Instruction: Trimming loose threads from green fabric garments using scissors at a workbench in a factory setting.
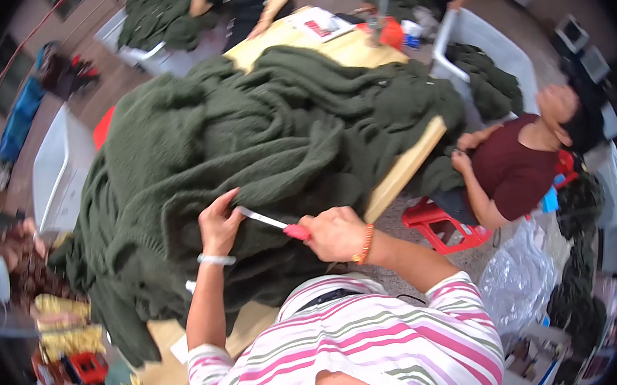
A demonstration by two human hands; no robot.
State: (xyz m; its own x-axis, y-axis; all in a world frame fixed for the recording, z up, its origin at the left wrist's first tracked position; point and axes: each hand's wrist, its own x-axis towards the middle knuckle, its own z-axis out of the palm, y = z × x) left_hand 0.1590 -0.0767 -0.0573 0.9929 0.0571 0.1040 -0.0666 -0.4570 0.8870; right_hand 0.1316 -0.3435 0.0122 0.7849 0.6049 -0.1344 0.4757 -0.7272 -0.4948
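A large heap of dark green knitted fabric (256,122) spreads over the wooden table in front of me. My right hand (338,234), with an orange beaded bracelet at the wrist, is closed round the pink-red handle of a slim tool (266,219) with a narrow metal shaft. The shaft points left, and its tip reaches the thumb of my left hand (218,223). On that hand, a pale band circles the wrist, and thumb and forefinger stand apart just above the knit. The exact shape of the tool's tip is hidden.
At right, a person in a dark red shirt (520,163) handles green knit beside a red stool (443,226). Another person in black (244,0) is beyond the table (406,172). White bins (61,171) stand around, and clear plastic wrap (518,273) lies at right.
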